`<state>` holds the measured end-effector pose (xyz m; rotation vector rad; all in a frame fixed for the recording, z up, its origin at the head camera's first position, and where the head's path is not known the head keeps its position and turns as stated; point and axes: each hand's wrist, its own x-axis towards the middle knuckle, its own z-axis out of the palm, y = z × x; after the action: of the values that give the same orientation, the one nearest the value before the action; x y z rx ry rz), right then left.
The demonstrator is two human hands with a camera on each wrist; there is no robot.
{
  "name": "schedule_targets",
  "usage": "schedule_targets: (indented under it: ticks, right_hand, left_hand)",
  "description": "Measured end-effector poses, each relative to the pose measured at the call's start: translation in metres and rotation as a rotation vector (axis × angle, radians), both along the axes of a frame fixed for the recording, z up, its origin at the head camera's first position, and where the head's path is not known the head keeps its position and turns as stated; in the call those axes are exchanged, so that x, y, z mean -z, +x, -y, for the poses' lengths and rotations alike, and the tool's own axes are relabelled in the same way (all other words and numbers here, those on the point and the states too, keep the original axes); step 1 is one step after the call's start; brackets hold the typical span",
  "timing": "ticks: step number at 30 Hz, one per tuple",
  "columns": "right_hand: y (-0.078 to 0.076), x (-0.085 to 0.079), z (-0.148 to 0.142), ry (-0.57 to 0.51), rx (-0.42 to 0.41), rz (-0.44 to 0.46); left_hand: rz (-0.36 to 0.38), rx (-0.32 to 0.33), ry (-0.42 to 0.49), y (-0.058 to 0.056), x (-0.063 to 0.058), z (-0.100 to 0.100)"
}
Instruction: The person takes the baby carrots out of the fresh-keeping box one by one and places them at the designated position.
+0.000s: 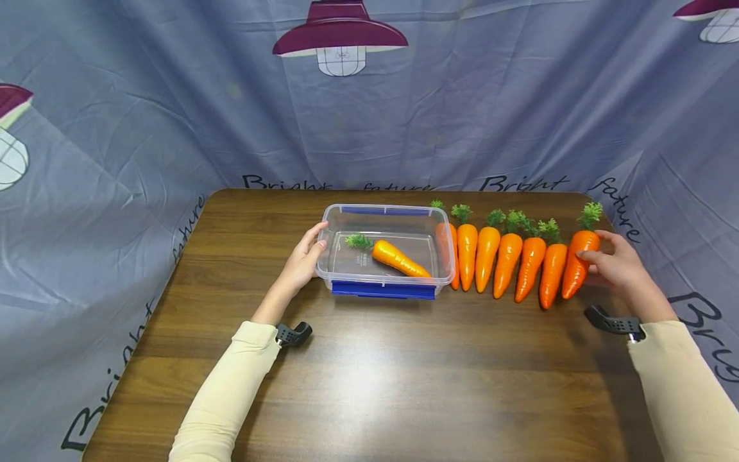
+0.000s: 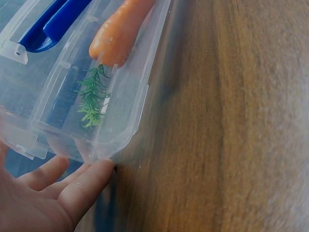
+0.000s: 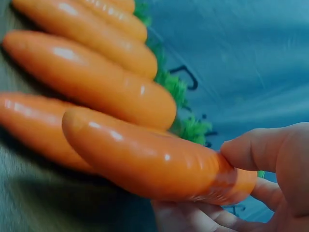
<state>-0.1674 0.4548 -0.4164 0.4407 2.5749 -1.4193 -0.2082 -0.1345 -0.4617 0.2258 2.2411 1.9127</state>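
A clear plastic box [image 1: 378, 289] with blue clips stands on the table. Inside it lies one orange carrot [image 1: 398, 258] with a green leafy top. My left hand [image 1: 303, 260] touches the box's left end; the left wrist view shows fairly straight fingers [image 2: 89, 183] against its outer wall. At the far right of a carrot row, my right hand [image 1: 618, 260] pinches a carrot [image 1: 579, 260] near its leafy end, thumb on one side and fingers on the other. That carrot [image 3: 159, 159] appears raised off the table in the right wrist view, its tip overlapping the neighbouring carrot [image 3: 38, 130].
Several more carrots [image 1: 507, 263] lie side by side between the box and my right hand, tips toward me. The leftmost one stands close against the box's right wall. Brown wooden table [image 1: 369, 385] spreads in front; a blue-grey printed curtain [image 1: 369, 128] hangs behind.
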Motion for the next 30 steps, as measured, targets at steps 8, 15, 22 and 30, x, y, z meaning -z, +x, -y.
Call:
schedule_targets:
  ticks: [8,15,22,30]
  right_hand:
    - [0.006,0.019,-0.013,-0.007,0.027,0.039]
    - [0.007,0.028,-0.013,-0.041,0.014,0.054]
    - [0.005,0.03,-0.009,0.015,0.036,0.072]
    - [0.005,0.031,-0.006,0.041,0.046,0.082]
  left_hand:
    - [-0.01,0.001,-0.004,0.0,0.001,0.0]
    - [-0.011,0.007,-0.005,0.0,0.001,-0.001]
    - [-0.011,0.003,-0.002,0.001,0.0,-0.001]
    - [-0.027,0.006,-0.024,0.001,0.0,0.0]
